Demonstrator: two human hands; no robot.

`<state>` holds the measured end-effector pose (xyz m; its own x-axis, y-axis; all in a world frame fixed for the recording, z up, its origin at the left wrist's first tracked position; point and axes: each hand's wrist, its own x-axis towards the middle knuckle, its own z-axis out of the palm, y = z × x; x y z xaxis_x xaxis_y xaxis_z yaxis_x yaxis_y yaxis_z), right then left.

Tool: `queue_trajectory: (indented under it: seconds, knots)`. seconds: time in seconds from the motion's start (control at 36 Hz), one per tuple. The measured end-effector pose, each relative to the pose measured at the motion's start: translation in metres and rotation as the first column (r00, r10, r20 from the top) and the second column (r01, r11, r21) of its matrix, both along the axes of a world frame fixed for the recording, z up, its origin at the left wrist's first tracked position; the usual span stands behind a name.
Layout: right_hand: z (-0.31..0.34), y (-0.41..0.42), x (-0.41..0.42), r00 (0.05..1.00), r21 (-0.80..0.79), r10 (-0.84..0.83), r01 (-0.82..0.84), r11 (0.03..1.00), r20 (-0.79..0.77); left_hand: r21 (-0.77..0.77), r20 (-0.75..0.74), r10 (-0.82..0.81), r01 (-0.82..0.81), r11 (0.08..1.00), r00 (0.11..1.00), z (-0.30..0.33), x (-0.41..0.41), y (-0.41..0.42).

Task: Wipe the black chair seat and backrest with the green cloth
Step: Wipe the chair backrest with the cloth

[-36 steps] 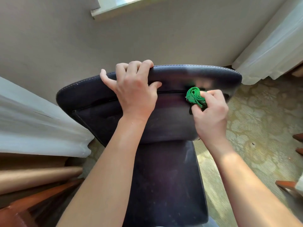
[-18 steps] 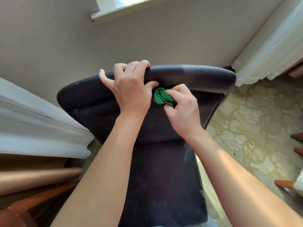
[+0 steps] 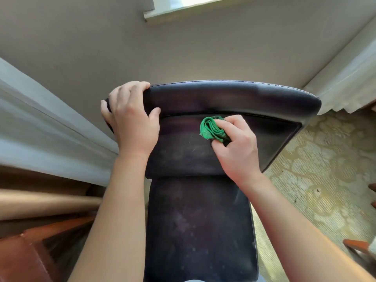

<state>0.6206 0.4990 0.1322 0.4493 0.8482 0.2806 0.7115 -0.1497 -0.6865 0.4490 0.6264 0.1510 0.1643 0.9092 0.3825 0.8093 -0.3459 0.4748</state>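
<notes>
On backrest (image 3: 244, 102): left hand (image 3: 132, 121) clamped over top edge; right hand (image 3: 236, 147) pinching green cloth (image 3: 212, 130) vs. panel.

Chair before the wall, between two curtains.

Left hand (image 3: 133, 121) on the top left corner of the backrest (image 3: 234, 98); right hand (image 3: 237, 147) to its right, pressing the cloth (image 3: 212, 130) on the backrest front. Seat (image 3: 200, 226) below, nearest. Wall (image 3: 183, 51) behind. Curtain (image 3: 46, 129) left, another curtain (image 3: 350, 80) right, carpet (image 3: 317, 169) right of the seat.
</notes>
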Motion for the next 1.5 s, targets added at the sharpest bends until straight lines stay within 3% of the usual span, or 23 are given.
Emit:
queue_trajectory:
  seconds: [0.17,0.31,0.47,0.83,1.28,1.42,1.5]
  knots:
    - [0.007,0.020,-0.008,0.996,0.057,-0.013,0.008,0.998,0.091,-0.106,0.148,-0.006,0.022,0.994,0.989,-0.008,-0.035,0.017]
    - [0.007,0.035,-0.017,0.988,-0.005,-0.042,0.043,0.999,0.149,-0.138,0.186,-0.021,0.047,0.989,0.982,-0.014,-0.048,0.025]
    - [0.002,0.045,-0.026,0.981,-0.092,-0.021,0.039,0.995,0.194,-0.113,0.216,0.018,0.007,0.994,0.976,-0.019,-0.041,0.032]
    - [0.001,0.067,-0.056,0.977,-0.098,-0.027,0.048,0.994,0.212,-0.047,0.261,-0.009,0.022,0.999,0.965,-0.022,-0.041,0.041]
    - [-0.003,0.087,-0.097,0.948,-0.182,0.219,-0.179,0.967,0.231,0.000,0.228,-0.076,0.078,0.997,0.971,-0.022,-0.054,0.046]
    - [-0.003,0.067,-0.095,0.938,-0.160,0.302,-0.276,0.948,0.170,-0.025,0.244,-0.102,0.111,0.994,0.965,-0.022,-0.057,0.042]
    - [-0.001,0.049,-0.086,0.955,-0.094,0.257,-0.245,0.965,0.151,-0.046,0.240,-0.102,0.116,0.992,0.965,-0.025,-0.059,0.039]
